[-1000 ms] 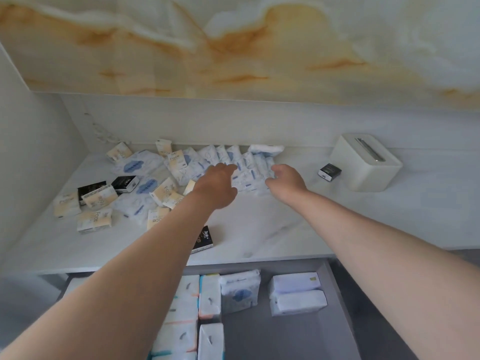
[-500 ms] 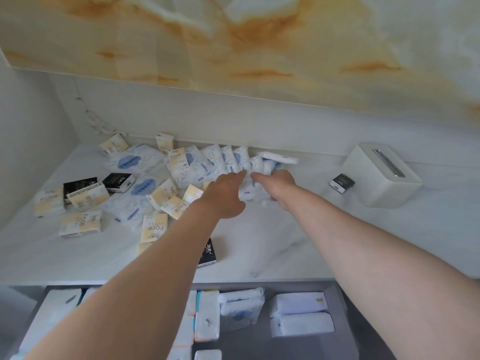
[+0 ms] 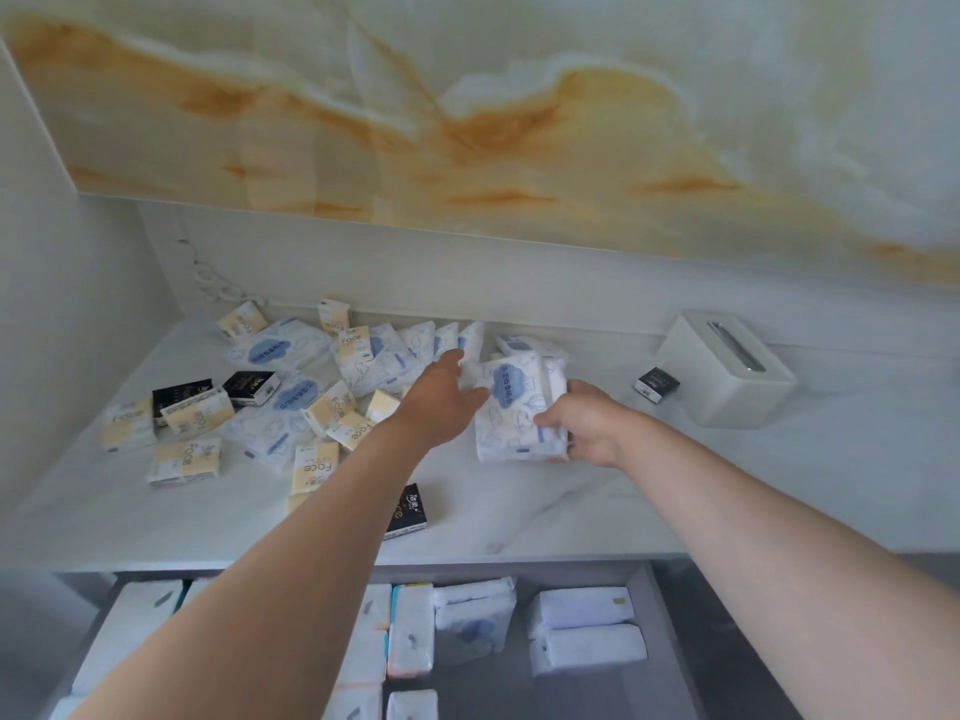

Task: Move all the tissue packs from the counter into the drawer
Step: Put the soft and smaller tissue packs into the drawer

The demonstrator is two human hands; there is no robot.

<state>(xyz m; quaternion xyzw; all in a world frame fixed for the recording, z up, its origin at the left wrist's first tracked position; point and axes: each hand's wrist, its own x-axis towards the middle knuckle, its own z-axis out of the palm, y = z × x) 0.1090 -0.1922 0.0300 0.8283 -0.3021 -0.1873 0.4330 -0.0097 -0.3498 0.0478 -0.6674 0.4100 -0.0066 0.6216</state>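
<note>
Several tissue packs lie scattered on the white marble counter (image 3: pixel 571 511): white-and-blue ones, yellow "Face" ones (image 3: pixel 314 467) and black ones (image 3: pixel 408 511). My right hand (image 3: pixel 584 423) grips a bundle of white-and-blue packs (image 3: pixel 514 407), tilted up off the counter at mid-right. My left hand (image 3: pixel 441 394) reaches in from the left, its fingers touching the bundle's left side and the row of packs behind it (image 3: pixel 452 340). Below the counter edge the grey drawer (image 3: pixel 660 615) stands pulled out, with several white packs (image 3: pixel 584 628) lying inside.
A white tissue box holder (image 3: pixel 724 371) sits at the right of the counter, with a small black pack (image 3: pixel 657 384) beside it. A side wall closes the left end. A white cord (image 3: pixel 210 278) hangs in the back left corner.
My right hand has gathered the white-and-blue packs and pulled the bundle toward me, lifting it on edge. My left hand stays against its left side. The camera tilted slightly.
</note>
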